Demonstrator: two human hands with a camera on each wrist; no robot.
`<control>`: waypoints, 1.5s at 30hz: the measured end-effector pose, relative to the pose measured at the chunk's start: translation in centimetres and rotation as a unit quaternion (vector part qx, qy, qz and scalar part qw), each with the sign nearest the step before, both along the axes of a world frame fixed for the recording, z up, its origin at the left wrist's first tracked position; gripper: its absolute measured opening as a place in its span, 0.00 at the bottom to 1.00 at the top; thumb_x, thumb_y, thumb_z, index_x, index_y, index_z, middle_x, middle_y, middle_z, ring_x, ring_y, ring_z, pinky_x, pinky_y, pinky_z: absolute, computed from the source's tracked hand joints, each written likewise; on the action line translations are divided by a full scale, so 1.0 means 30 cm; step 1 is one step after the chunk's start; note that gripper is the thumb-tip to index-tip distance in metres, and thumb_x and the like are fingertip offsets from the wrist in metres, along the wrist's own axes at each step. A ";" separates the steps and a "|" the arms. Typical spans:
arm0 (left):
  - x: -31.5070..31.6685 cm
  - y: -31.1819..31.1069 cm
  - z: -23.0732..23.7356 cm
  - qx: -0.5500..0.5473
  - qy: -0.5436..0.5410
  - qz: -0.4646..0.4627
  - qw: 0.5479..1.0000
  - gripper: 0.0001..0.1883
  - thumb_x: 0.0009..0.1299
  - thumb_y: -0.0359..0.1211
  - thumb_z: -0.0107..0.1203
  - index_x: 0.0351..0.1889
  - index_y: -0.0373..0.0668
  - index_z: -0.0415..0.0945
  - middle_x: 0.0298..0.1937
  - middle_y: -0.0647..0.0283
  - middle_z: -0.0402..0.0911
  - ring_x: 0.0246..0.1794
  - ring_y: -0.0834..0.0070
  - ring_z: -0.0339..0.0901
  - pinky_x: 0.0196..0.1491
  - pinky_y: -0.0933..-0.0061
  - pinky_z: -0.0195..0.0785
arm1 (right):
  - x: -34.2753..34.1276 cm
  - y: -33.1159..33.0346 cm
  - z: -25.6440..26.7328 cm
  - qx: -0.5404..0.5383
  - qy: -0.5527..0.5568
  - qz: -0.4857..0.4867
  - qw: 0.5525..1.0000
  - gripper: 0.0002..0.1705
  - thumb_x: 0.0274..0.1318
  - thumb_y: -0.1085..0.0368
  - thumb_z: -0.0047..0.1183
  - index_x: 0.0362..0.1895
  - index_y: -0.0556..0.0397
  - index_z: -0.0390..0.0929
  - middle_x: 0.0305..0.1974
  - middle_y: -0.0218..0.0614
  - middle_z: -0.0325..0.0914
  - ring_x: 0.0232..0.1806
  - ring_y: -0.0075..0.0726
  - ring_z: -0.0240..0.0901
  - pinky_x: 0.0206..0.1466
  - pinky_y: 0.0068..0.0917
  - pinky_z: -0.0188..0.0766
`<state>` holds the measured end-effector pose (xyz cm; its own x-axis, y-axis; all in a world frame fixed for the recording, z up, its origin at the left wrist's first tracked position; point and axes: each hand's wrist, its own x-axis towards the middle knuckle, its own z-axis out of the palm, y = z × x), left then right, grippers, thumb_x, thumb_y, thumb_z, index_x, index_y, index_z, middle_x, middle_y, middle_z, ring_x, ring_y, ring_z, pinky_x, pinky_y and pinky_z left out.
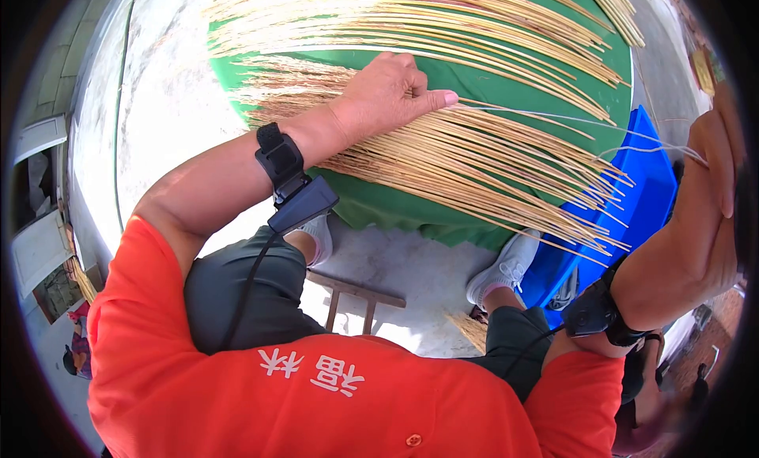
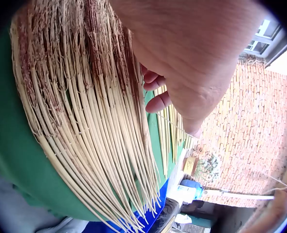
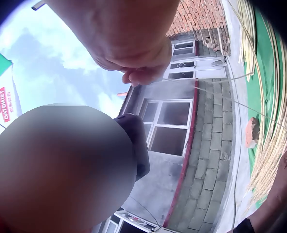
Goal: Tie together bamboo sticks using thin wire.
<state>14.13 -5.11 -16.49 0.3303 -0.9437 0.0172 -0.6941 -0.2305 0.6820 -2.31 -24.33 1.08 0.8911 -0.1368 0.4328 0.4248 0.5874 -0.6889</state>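
A spread of dry broom stalks [image 1: 490, 158] with feathery seed heads lies over a green cloth [image 1: 443, 221]. My left hand [image 1: 387, 98] is at the far edge of this spread, fingers curled and thumb stretched toward the cut ends. Pinched at that thumb, a thin pale string [image 1: 545, 114] runs right across the stalks. My right hand [image 1: 715, 162] is raised at the right side and grips the string's other part, also seen as a taut string [image 3: 221, 94] in the right wrist view. In the left wrist view, the left fingers [image 2: 158, 102] curl beside the stalks.
Another row of stalks [image 1: 443, 19] lies farther back on the cloth. A blue bin [image 1: 648, 181] stands under the cut ends at the right. Below are a wooden stool [image 1: 356, 290] and my white shoe [image 1: 510, 264]. A brick wall [image 2: 255, 116] rises beyond.
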 end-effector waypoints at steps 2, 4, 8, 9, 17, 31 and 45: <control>-0.026 -0.005 0.016 0.072 -0.108 -0.010 0.992 0.22 0.58 0.49 0.57 0.15 0.39 0.73 0.24 0.60 0.66 0.33 0.64 0.63 0.36 0.68 0.62 | 0.007 0.031 0.021 0.000 0.014 0.007 1.000 0.11 0.62 0.62 0.38 0.36 0.59 0.64 0.28 0.32 0.63 0.16 0.18 0.54 0.14 0.14 0.56; -0.030 -0.012 0.024 0.089 -0.120 -0.014 0.989 0.21 0.52 0.48 0.61 0.14 0.39 0.73 0.25 0.60 0.66 0.36 0.62 0.62 0.37 0.67 0.62 | 0.018 0.060 0.043 -0.002 0.028 0.016 0.999 0.10 0.62 0.65 0.38 0.38 0.61 0.63 0.29 0.33 0.64 0.15 0.16 0.54 0.14 0.12 0.55; -0.022 -0.006 0.012 0.102 -0.124 -0.030 0.986 0.12 0.49 0.37 0.61 0.14 0.40 0.73 0.29 0.61 0.68 0.36 0.62 0.64 0.39 0.67 0.64 | 0.014 0.111 0.043 0.008 0.065 0.026 0.998 0.09 0.61 0.69 0.38 0.41 0.64 0.62 0.31 0.36 0.65 0.14 0.14 0.53 0.13 0.08 0.51; -0.016 -0.004 0.006 0.103 -0.133 -0.040 0.985 0.10 0.50 0.35 0.59 0.15 0.40 0.73 0.29 0.61 0.68 0.36 0.62 0.64 0.39 0.67 0.64 | 0.007 0.119 0.033 0.013 0.075 0.025 0.997 0.09 0.61 0.70 0.38 0.42 0.65 0.62 0.31 0.37 0.66 0.13 0.13 0.53 0.13 0.07 0.51; 0.037 0.044 0.024 0.039 -0.014 -0.038 0.998 0.04 0.51 0.24 0.54 0.22 0.37 0.69 0.28 0.60 0.69 0.30 0.65 0.69 0.32 0.69 0.64 | 0.106 0.173 -0.465 -0.552 0.291 -0.254 0.739 0.05 0.50 0.69 0.49 0.35 0.49 0.72 0.28 0.33 0.72 0.24 0.34 0.70 0.25 0.26 0.65; 0.083 0.061 0.007 -0.031 0.026 -0.022 0.999 0.03 0.58 0.24 0.52 0.29 0.38 0.69 0.30 0.61 0.71 0.30 0.68 0.70 0.34 0.72 0.64 | 0.167 0.238 -0.668 -0.687 0.197 -0.285 0.639 0.04 0.42 0.67 0.53 0.25 0.45 0.72 0.26 0.29 0.65 0.35 0.37 0.65 0.34 0.34 0.64; 0.078 0.055 -0.068 -0.058 0.129 0.026 0.990 0.03 0.55 0.25 0.58 0.26 0.37 0.76 0.32 0.66 0.72 0.30 0.79 0.70 0.34 0.79 0.65 | 0.182 0.309 -0.692 -0.479 0.235 -0.236 0.812 0.07 0.46 0.72 0.52 0.33 0.52 0.71 0.29 0.36 0.71 0.34 0.39 0.68 0.39 0.31 0.67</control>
<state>16.46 -3.45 -18.53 0.3850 -0.9223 0.0338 -0.4836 -0.1705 0.8585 3.16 -15.05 -19.69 0.9345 -0.3127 0.1702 0.0055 -0.4654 -0.8851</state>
